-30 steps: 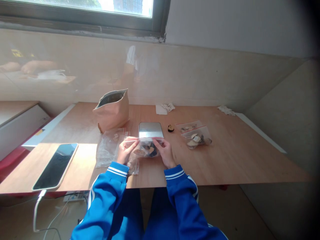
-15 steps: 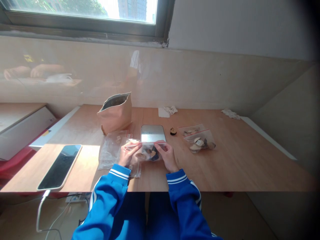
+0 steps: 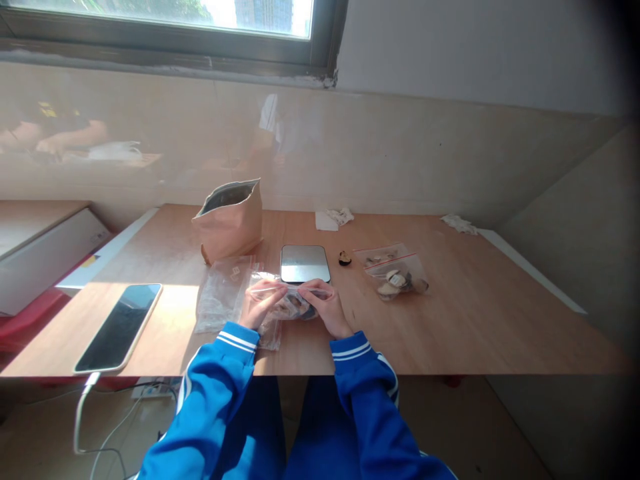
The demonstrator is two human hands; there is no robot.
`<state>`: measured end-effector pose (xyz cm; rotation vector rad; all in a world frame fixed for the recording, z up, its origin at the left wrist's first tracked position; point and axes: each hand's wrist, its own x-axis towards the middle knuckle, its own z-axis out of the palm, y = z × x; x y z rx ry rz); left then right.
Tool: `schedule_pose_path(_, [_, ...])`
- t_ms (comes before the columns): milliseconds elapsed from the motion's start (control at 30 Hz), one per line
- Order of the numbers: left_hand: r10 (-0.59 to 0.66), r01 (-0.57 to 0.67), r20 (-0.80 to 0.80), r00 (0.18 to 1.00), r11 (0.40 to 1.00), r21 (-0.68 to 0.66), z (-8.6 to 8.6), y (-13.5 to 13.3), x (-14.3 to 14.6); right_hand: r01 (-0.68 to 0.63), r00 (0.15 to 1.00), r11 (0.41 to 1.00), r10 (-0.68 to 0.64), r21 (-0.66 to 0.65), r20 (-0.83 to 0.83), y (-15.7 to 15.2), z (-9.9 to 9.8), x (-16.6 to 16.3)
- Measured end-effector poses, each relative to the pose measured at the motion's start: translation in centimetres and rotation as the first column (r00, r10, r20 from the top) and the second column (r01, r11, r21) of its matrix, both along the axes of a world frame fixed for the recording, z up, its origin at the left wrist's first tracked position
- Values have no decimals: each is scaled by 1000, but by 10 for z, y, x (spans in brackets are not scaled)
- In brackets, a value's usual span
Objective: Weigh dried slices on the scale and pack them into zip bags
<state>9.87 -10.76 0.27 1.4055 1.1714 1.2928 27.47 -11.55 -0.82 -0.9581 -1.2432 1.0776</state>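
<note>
A clear zip bag (image 3: pixel 294 303) with small brown and dark pieces inside sits at the table's near middle. My left hand (image 3: pixel 260 305) pinches its top strip on the left side. My right hand (image 3: pixel 324 307) pinches the same strip on the right. Both hands are closed on the bag's upper edge, thumbs toward each other. A small silver scale (image 3: pixel 305 263) lies just behind the bag. Blue sleeves with white stripes cover both wrists.
An open tan pouch (image 3: pixel 229 220) stands at the back left. Empty clear bags (image 3: pixel 223 293) lie left of my hands. Two filled zip bags (image 3: pixel 395 273) rest to the right, a small dark piece (image 3: pixel 344 259) beside the scale. A phone (image 3: pixel 120 327) on a cable lies far left.
My fingers have slid closer together along the bag's top strip, and the bag has sunk a little toward the table. The camera has shifted slightly.
</note>
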Motion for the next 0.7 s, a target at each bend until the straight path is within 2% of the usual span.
schedule_pose_path(200, [33, -31, -52, 998, 999, 29, 5, -5, -1, -13, 1000, 1000, 13, 11, 12, -1, 3, -1])
schedule_pose_path(400, [-39, 56, -124, 992, 990, 131, 9, -3, 1, -51, 998, 997, 48, 60, 45, -1, 9, -2])
schedule_pose_path(567, [-7, 25, -122, 992, 989, 143, 11, -4, 4, -96, 994, 993, 93, 68, 50, -4, 18, -3])
schedule_pose_path(700, [2, 22, -131, 991, 983, 182, 17, -9, 9, -8, 998, 995, 1, 96, 69, -3, 17, -6])
